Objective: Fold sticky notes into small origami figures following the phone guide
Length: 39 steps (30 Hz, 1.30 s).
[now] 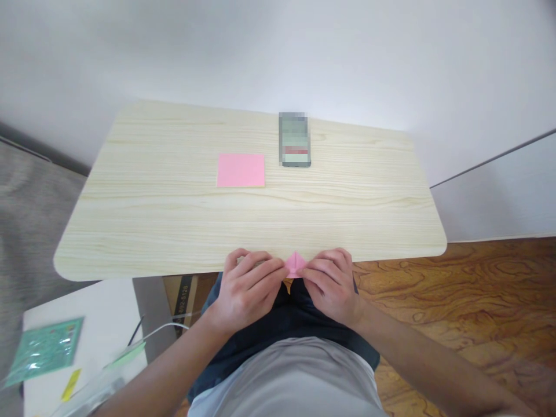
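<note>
A small folded pink paper [295, 264] sits between both hands at the near edge of the light wooden table [174, 231]. My left hand [245, 286] pinches its left side with curled fingers. My right hand [332, 284] pinches its right side the same way. Most of the folded piece is hidden by my fingers. Further back, left of the table's centre, a flat pink sheet of paper [240, 170] lies on the tabletop.
A phone [295, 139] lies near the table's far edge, right of the pink sheet. Low at the left, a white surface [99, 324] holds a green packet [43, 347] and a cable. Wood floor at right, white wall behind.
</note>
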Tool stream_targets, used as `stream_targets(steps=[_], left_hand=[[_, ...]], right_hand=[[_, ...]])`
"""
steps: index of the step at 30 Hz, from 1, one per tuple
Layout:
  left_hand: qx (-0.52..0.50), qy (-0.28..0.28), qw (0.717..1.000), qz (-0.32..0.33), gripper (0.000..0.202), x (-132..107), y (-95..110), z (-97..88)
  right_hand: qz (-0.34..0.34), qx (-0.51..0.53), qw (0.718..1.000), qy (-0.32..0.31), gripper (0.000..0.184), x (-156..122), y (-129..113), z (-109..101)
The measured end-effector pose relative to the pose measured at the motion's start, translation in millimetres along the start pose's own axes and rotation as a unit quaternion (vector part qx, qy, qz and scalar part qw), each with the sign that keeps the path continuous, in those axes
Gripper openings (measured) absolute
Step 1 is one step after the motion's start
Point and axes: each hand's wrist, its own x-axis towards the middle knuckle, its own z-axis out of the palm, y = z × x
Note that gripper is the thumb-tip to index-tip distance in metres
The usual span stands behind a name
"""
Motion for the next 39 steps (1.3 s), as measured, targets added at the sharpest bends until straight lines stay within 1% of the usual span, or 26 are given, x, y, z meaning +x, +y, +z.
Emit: stream_targets(steps=[2,4,6,8,11,13,16,19,21,23,26,29,30,33,39], left_hand=[[-0.029,0.017,0.999,-0.011,0.034,5.6,5.4,-1.0],[-0.058,0.024,0.997,-0.044,0.031,17.3,10.8,-5.5],[-0.088,0.031,0.993,-0.075,0.023,34.4,13.3,-11.2],[-0.116,0.025,0.987,-0.107,0.011,54.9,10.2,-15.6],[-0.157,-0.012,0.975,-0.157,0.007,87.5,-4.7,-18.0],[-0.174,-0.011,0.966,-0.193,0.010,108.0,-18.9,-17.8],[-0.206,-0.036,0.957,-0.203,0.012,134.2,-41.2,-16.5],[-0.239,-0.049,0.946,-0.211,0.008,152.2,-60.5,-13.7],[-0.285,-0.057,0.931,-0.220,0.010,159.0,-70.8,-10.7],[-0.327,-0.055,0.916,-0.224,0.011,161.9,-79.0,-7.0],[-0.378,-0.027,0.896,-0.233,0.009,161.1,-87.0,-0.5],[-0.418,0.009,0.873,-0.253,0.007,157.6,-89.6,6.3],[-0.418,0.019,0.871,-0.259,0.006,156.4,-89.6,8.3],[-0.399,0.037,0.878,-0.260,0.005,153.7,-88.5,12.0],[-0.398,0.052,0.882,-0.247,0.003,152.5,-87.0,9.5]], right_hand=[[0.016,0.033,0.999,0.015,0.023,10.4,-3.7,-7.1],[0.041,0.071,0.996,0.019,0.020,26.1,-6.2,-18.0],[0.039,0.115,0.993,-0.006,0.018,45.7,-5.8,-30.4],[0.044,0.149,0.987,-0.034,0.012,67.1,-1.7,-41.3],[0.103,0.176,0.977,-0.067,0.007,99.0,10.0,-49.9],[0.137,0.199,0.967,-0.081,0.007,118.7,20.1,-49.5],[0.173,0.247,0.949,-0.092,0.008,144.5,37.3,-42.4],[0.215,0.305,0.923,-0.100,0.012,164.6,55.4,-32.2],[0.234,0.356,0.898,-0.108,0.015,174.8,66.6,-25.9],[0.237,0.393,0.881,-0.114,0.017,182.9,75.9,-20.8],[0.219,0.420,0.873,-0.115,0.019,190.8,83.7,-15.1],[0.212,0.434,0.870,-0.103,0.016,193.4,84.0,-9.9],[0.216,0.436,0.869,-0.095,0.014,193.1,82.9,-8.2],[0.224,0.441,0.865,-0.077,0.012,190.6,79.8,-4.5],[0.219,0.478,0.848,-0.071,0.014,185.0,83.2,-2.9]])
